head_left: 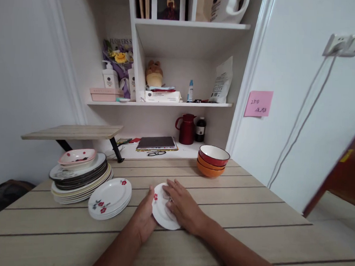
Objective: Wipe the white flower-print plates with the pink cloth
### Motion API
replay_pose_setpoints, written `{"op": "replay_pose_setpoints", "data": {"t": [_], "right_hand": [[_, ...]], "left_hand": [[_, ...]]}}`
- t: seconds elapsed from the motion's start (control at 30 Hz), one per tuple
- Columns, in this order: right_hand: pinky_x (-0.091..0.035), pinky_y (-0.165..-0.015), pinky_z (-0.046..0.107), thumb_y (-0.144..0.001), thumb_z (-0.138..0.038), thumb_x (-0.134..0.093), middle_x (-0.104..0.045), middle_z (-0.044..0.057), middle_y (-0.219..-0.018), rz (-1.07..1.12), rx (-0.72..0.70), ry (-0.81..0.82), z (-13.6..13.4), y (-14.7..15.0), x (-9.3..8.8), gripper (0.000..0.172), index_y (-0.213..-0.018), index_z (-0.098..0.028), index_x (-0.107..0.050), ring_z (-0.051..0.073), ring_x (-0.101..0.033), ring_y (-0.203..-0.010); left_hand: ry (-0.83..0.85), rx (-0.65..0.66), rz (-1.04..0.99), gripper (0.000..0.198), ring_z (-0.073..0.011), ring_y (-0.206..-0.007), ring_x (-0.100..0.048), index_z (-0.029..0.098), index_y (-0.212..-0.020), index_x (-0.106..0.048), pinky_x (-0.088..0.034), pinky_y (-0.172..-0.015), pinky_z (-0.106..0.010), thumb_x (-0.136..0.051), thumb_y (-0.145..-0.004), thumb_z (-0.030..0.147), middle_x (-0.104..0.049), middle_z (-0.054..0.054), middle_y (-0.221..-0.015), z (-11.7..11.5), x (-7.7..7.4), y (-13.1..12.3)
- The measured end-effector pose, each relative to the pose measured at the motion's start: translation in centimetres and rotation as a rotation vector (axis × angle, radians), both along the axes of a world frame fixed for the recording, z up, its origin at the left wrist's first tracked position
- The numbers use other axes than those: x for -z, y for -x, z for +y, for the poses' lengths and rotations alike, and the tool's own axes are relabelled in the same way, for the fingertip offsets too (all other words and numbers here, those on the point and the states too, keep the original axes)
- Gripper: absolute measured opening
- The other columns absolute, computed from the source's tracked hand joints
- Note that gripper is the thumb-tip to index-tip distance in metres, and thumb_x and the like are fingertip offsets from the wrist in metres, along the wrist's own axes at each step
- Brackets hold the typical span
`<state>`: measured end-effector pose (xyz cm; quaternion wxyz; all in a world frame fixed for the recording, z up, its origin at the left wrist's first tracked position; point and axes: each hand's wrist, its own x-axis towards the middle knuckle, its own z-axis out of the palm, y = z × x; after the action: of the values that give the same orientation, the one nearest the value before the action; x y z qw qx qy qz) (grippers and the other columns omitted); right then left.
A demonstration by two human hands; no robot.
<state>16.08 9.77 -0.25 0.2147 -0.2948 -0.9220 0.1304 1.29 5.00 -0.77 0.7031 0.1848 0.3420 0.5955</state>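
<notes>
A small white plate (161,215) with a red flower on its rim is tilted between my hands, over the front middle of the table. My left hand (145,216) grips its left edge, thumb up, with the fingers mostly hidden behind it. Across the plate's face lies my right hand (185,207), fingers bent and pressed to the surface. Something pale and crumpled shows under those fingertips, too covered to name. Left of my hands sits a short stack of matching flowered plates (111,195).
Farther left, a taller stack of mixed plates (80,179) carries a red-dotted dish (77,156). Nested red and orange bowls (212,160) stand at the back right. Behind are a small raised shelf (73,131), a laptop (156,142), glasses (156,153) and a red jug (187,129).
</notes>
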Motion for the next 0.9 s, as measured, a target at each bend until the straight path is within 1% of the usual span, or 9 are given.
{"op": "replay_pose_setpoints", "data": {"t": [0.1, 0.2, 0.27, 0.43, 0.57, 0.67, 0.77, 0.83, 0.9], "right_hand": [[-0.021, -0.117, 0.044, -0.088, -0.02, -0.046, -0.022, 0.009, -0.157, 0.047, -0.142, 0.012, -2.3, 1.5, 0.3, 0.065, -0.149, -0.02, -0.024, 0.022, -0.014, -0.145], [-0.02, -0.117, 0.044, -0.086, -0.018, -0.049, -0.012, 0.007, -0.159, 0.048, -0.231, -0.054, -2.9, 2.8, 0.2, 0.069, -0.149, -0.022, -0.022, 0.022, -0.008, -0.146], [-0.016, -0.117, 0.047, -0.087, -0.02, -0.048, -0.015, 0.008, -0.159, 0.022, -0.179, -0.117, -2.0, 3.0, -0.1, 0.067, -0.149, -0.023, -0.022, 0.023, -0.008, -0.146], [-0.014, -0.115, 0.053, -0.094, -0.026, -0.039, -0.021, 0.006, -0.157, -0.039, 0.13, -0.159, 1.3, 1.4, -0.4, 0.052, -0.145, -0.026, -0.033, 0.026, -0.011, -0.145], [-0.018, -0.113, 0.054, -0.092, -0.023, -0.04, -0.025, 0.01, -0.155, -0.064, 0.268, -0.121, 0.8, 0.9, 0.2, 0.05, -0.142, -0.022, -0.038, 0.029, -0.014, -0.144], [-0.018, -0.114, 0.052, -0.089, -0.022, -0.044, -0.024, 0.007, -0.156, -0.065, 0.106, -0.119, -1.2, 1.6, 0.4, 0.057, -0.145, -0.025, -0.034, 0.028, -0.013, -0.145], [-0.018, -0.116, 0.048, -0.087, -0.025, -0.048, -0.021, 0.007, -0.157, -0.033, -0.077, -0.139, -2.3, 2.4, 0.1, 0.07, -0.15, -0.023, -0.018, 0.026, -0.008, -0.146], [-0.017, -0.116, 0.049, -0.088, -0.025, -0.047, -0.021, 0.006, -0.157, -0.046, -0.101, -0.168, -1.7, 2.4, -0.2, 0.067, -0.15, -0.024, -0.021, 0.025, -0.008, -0.146], [-0.017, -0.115, 0.051, -0.09, -0.024, -0.045, -0.02, 0.005, -0.157, -0.064, 0.002, -0.191, -0.2, 1.8, -0.3, 0.057, -0.145, -0.028, -0.032, 0.026, -0.01, -0.145]], "left_hand": [[0.057, 0.04, -0.017, 0.061, -0.0267, -0.104, -0.064, 0.009, -0.123, -0.056, -0.046, -0.094, -0.037, -0.045, -0.087, 0.058, -0.07, -0.016, -0.108, -0.2, 0.0, 0.5], [0.122, 0.086, 0.02, 0.063, -0.0271, -0.1, -0.066, 0.011, -0.122, -0.057, -0.048, -0.089, -0.037, -0.048, -0.084, 0.061, -0.071, -0.015, -0.105, -0.3, -0.1, 0.7], [0.065, 0.066, 0.018, 0.057, -0.0252, -0.1, -0.066, 0.016, -0.126, -0.055, -0.048, -0.09, -0.037, -0.045, -0.087, 0.057, -0.071, -0.012, -0.107, -0.3, -0.2, 0.5], [-0.014, 0.06, -0.035, 0.056, -0.0256, -0.11, -0.062, 0.016, -0.132, -0.051, -0.043, -0.098, -0.04, -0.042, -0.09, 0.052, -0.068, -0.014, -0.116, -0.2, -0.5, -0.3], [-0.027, 0.03, -0.052, 0.056, -0.026, -0.114, -0.06, 0.014, -0.132, -0.051, -0.041, -0.101, -0.039, -0.043, -0.09, 0.051, -0.066, -0.014, -0.12, -0.2, -0.5, -0.2], [-0.021, 0.003, -0.052, 0.058, -0.0252, -0.114, -0.06, 0.013, -0.131, -0.051, -0.041, -0.101, -0.038, -0.043, -0.09, 0.052, -0.065, -0.015, -0.121, -0.3, -0.3, 0.1], [0.005, 0.019, -0.032, 0.065, -0.0262, -0.114, -0.059, 0.012, -0.13, -0.052, -0.042, -0.1, -0.039, -0.04, -0.088, 0.06, -0.065, -0.016, -0.121, -0.2, -0.1, 0.5], [-0.008, 0.042, -0.037, 0.065, -0.0267, -0.114, -0.059, 0.015, -0.131, -0.052, -0.042, -0.1, -0.041, -0.037, -0.088, 0.062, -0.065, -0.015, -0.121, -0.1, -0.1, 0.5], [-0.035, 0.059, -0.05, 0.063, -0.0264, -0.115, -0.059, 0.017, -0.131, -0.051, -0.041, -0.1, -0.042, -0.036, -0.089, 0.06, -0.065, -0.014, -0.122, -0.1, -0.2, 0.4]]}}
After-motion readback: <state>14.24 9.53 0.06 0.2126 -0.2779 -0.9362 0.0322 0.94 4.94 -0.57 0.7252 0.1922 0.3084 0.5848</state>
